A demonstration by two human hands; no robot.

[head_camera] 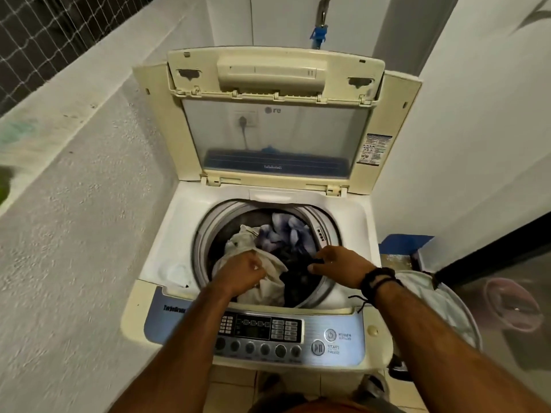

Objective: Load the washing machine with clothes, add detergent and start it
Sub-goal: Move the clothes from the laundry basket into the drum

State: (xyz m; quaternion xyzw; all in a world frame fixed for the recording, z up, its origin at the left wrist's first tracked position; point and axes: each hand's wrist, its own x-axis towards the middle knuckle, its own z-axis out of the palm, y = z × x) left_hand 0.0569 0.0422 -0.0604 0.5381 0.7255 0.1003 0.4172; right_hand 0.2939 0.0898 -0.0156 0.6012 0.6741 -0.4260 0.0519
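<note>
A cream top-loading washing machine [155, 257] stands in front of me with its lid [274, 138] folded up. Clothes fill the drum [205, 234]: a white cloth [268, 284] at the front left, a blue-and-white patterned garment [286, 234] at the back and dark clothes [298, 278] at the right. My left hand [243, 274] grips the white cloth inside the drum. Over the dark clothes, my right hand [340, 266] curls its fingers into them. The control panel [334, 338] with power and start buttons lies under my forearms.
A laundry basket [447, 302] with light fabric sits at the machine's right. A rough white wall [74, 234] runs along the left. A glass door [507, 308] stands at the right, and a blue tap [319, 34] hangs above the lid.
</note>
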